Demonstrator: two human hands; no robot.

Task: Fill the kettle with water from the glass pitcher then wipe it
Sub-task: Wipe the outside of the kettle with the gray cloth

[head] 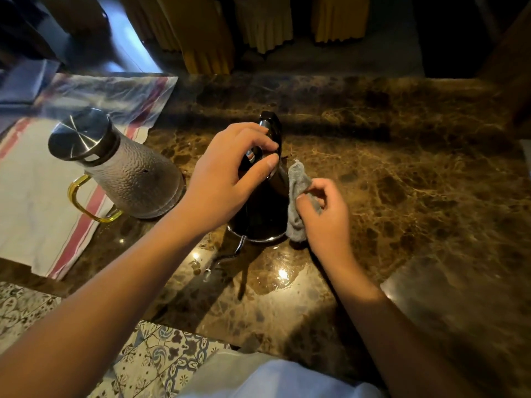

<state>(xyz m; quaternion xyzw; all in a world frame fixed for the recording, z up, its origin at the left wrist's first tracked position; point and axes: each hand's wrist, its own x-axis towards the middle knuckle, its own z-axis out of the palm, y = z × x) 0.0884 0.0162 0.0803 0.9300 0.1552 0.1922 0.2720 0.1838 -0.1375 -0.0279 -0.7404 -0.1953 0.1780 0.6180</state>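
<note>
The kettle (258, 214) is standing upright on marble (402, 173), handle seemingly pointing away; left hand (224, 182) is gripping its top, right hand (324, 216) pinching a cloth (298, 185) against it.

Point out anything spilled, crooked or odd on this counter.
Nothing clearly spilled. The glass pitcher stands capped, partly on the striped cloth. The kettle stands upright on the marble counter; glossy patches near it could be reflections or wet spots.

Head cam, one view only.
Worn up top, looking fwd & steeply down over the marble tabletop (402, 173), close in; both forearms enter from the bottom edge, wide-angle bend at the frame edges.
</note>
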